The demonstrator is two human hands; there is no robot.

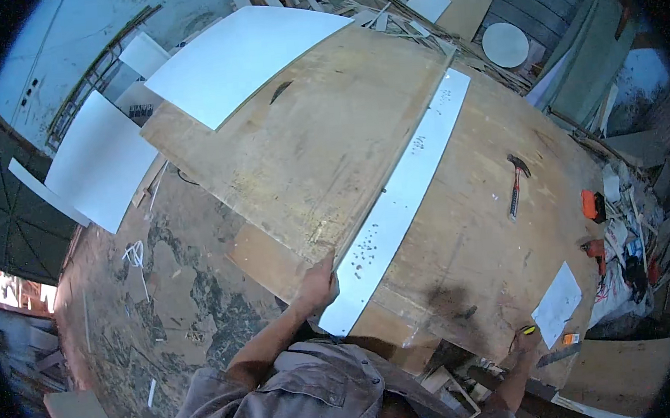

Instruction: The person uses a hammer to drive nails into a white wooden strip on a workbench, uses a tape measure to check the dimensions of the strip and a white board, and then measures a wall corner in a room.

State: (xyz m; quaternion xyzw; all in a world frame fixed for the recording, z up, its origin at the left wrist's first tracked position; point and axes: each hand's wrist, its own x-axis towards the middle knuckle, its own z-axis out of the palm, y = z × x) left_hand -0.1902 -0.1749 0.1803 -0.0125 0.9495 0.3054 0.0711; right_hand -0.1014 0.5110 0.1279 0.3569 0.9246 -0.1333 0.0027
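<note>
A long white strip of board (396,197) lies slantwise across the wooden worktable (462,254). Small dark bits, perhaps screws or nails, are scattered on it in several clusters. My left hand (318,285) is closed at the strip's near left edge, its fingertips partly hidden. Along that same edge runs a thin raised wooden edge (383,176). At the table's near right edge, my right hand (524,342) is closed around a small yellow and black tape measure (528,330). A white sheet of paper (557,305) lies just beyond it, with a small orange box (571,339) alongside.
A hammer (515,187) lies on the table's right half. A red power tool (594,253) and an orange-black item (593,205) sit at the right edge by a cluttered heap. Large white panels (247,56) overlap the far left. Wood offcuts (391,11) pile up behind.
</note>
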